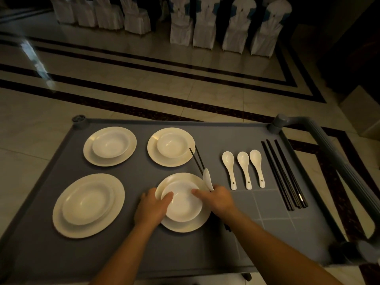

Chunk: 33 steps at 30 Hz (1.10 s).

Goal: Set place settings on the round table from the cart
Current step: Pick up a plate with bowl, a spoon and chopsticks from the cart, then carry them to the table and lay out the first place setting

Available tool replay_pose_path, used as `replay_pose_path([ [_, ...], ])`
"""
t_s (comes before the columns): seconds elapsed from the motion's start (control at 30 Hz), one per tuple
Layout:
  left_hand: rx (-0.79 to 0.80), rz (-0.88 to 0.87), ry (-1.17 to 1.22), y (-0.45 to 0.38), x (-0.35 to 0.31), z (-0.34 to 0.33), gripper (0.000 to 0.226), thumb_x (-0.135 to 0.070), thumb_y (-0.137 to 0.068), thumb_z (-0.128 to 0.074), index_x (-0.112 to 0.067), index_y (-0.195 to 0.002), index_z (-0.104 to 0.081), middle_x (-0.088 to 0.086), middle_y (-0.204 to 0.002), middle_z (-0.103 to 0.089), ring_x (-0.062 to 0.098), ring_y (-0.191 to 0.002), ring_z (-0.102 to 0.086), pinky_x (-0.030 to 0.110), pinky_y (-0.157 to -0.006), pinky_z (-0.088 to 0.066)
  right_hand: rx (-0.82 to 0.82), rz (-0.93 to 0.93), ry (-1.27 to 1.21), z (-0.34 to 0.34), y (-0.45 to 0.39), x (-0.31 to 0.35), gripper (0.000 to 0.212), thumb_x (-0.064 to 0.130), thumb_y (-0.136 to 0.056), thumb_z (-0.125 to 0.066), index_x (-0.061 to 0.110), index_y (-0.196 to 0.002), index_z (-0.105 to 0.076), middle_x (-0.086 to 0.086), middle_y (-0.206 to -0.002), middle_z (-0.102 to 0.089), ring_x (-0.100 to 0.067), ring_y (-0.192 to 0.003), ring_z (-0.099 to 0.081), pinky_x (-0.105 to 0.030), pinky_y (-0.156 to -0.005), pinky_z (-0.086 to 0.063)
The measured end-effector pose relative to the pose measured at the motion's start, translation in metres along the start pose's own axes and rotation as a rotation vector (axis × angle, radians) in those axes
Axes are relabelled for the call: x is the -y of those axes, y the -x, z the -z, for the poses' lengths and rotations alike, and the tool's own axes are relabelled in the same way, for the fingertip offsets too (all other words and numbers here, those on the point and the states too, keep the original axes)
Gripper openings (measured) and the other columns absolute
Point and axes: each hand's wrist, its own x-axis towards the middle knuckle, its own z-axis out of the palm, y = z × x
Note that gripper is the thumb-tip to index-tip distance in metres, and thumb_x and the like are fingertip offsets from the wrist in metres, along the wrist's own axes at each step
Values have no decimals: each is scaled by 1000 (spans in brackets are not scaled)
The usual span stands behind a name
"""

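On the grey cart top (144, 249) lie several white plates, each with a white bowl on it. Both hands grip the nearest set: a plate (185, 224) with a bowl (182, 204) on top. My left hand (151, 208) clasps the plate's left rim, thumb on the bowl's edge. My right hand (218, 199) holds the right rim and also pinches a white spoon (207, 178) and a pair of black chopsticks (196, 159) that stick out away from me.
Three more plate-and-bowl sets sit at far left (110, 146), far centre (171, 146) and near left (88, 204). Three white spoons (243, 169) and several black chopsticks (284, 173) lie at the right. The cart handle (337, 159) runs along the right. Covered chairs (207, 23) stand beyond.
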Motion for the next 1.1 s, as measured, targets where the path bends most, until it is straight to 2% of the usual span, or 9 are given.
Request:
replay_pose_path([
  [0.13,-1,-18,57,3,1,0,51,-53,-83,-61,-17,-119,-60,8,-121,-57,30,-104,-60,46,-89,-53,6,23,-49,-1,4,0,70,55,-70,-80,13,-122,-61,-2,-108,-67,-20,-96,-65,-33,-78,-58],
  [0.27,10,44,511,7,-3,1,38,-30,-84,-71,-16,-118,-64,7,-112,-67,22,-95,-64,33,-68,-52,15,35,-178,-4,11,0,56,47,-73,-81,13,-113,-64,0,-98,-69,-16,-87,-67,-23,-59,-54],
  [0.43,23,70,821,25,-5,6,30,-18,-82,-75,-19,-111,-67,7,-104,-72,26,-98,-68,44,-84,-56,37,75,-217,2,16,4,40,49,-64,-84,25,-91,-65,2,-91,-73,-15,-79,-70,-19,-48,-52],
  [0.6,-41,77,920,41,-15,9,42,-15,-80,-75,-19,-119,-60,5,-109,-68,24,-100,-66,41,-79,-57,103,110,-98,14,9,28,40,56,-66,-80,33,-81,-51,12,-85,-62,-9,-73,-60,-19,-44,-43],
  [0.67,-99,80,941,49,-15,13,44,-15,-80,-75,-18,-120,-60,6,-110,-68,26,-101,-66,44,-82,-56,157,130,-32,15,7,40,41,58,-67,-79,35,-79,-48,14,-83,-59,-8,-70,-58,-18,-41,-41],
  [0.83,-317,71,989,81,-11,34,43,-16,-83,-73,-17,-124,-59,4,-110,-68,21,-100,-65,34,-73,-54,364,244,42,0,16,77,44,65,-63,-77,38,-82,-49,18,-85,-54,-6,-73,-54,-24,-47,-40],
  [0.97,-499,60,1051,122,5,56,44,-11,-84,-70,-10,-127,-60,13,-118,-68,31,-108,-64,48,-91,-54,498,366,73,-33,40,96,61,59,-65,-80,30,-113,-56,12,-93,-58,-13,-80,-56,-28,-59,-44],
  [1.03,-603,103,1073,148,18,67,40,-9,-83,-70,-8,-123,-62,15,-115,-69,34,-106,-65,51,-92,-54,596,416,97,-49,58,100,47,57,-65,-81,32,-98,-59,16,-83,-64,-9,-72,-62,-22,-52,-45],
  [1.1,-691,107,1083,177,35,76,29,-8,-83,-70,-10,-112,-68,12,-104,-73,31,-97,-69,44,-78,-59,708,457,130,-68,80,102,34,53,-65,-82,33,-80,-60,17,-78,-68,-4,-68,-65,-20,-48,-45],
])
